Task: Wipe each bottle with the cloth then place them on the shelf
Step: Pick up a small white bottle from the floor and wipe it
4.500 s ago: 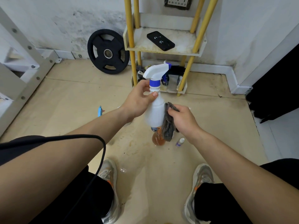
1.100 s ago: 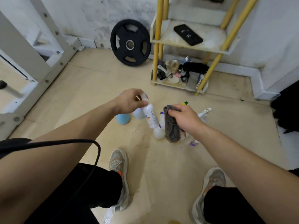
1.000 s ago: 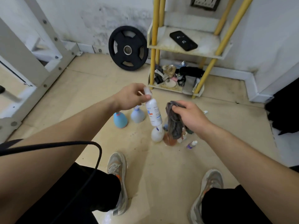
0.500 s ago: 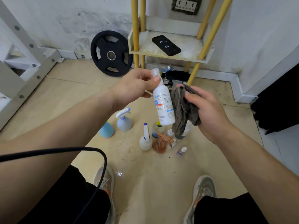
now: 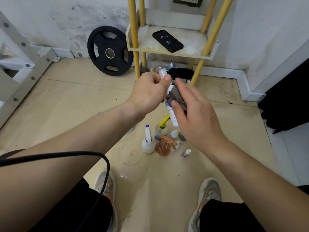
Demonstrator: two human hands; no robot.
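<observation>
Your left grip [image 5: 150, 95] pinches the white bottle [image 5: 171, 113] at its cap. Your right grip [image 5: 196, 116] wraps the grey cloth [image 5: 178, 97] round the bottle body, above the spray bottles [image 5: 148, 143] on the floor [image 5: 75, 101], near the shelf [image 5: 167, 53] front edge.

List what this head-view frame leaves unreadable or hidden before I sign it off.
All in the head view:
- White bottle: label print too small; middle wrapped by the cloth.
- Right hand: fingers behind the cloth hidden by its own back.
- Bottom shelf clutter: partly blocked by the left hand.
- Wall socket: cut off by the top edge.
</observation>
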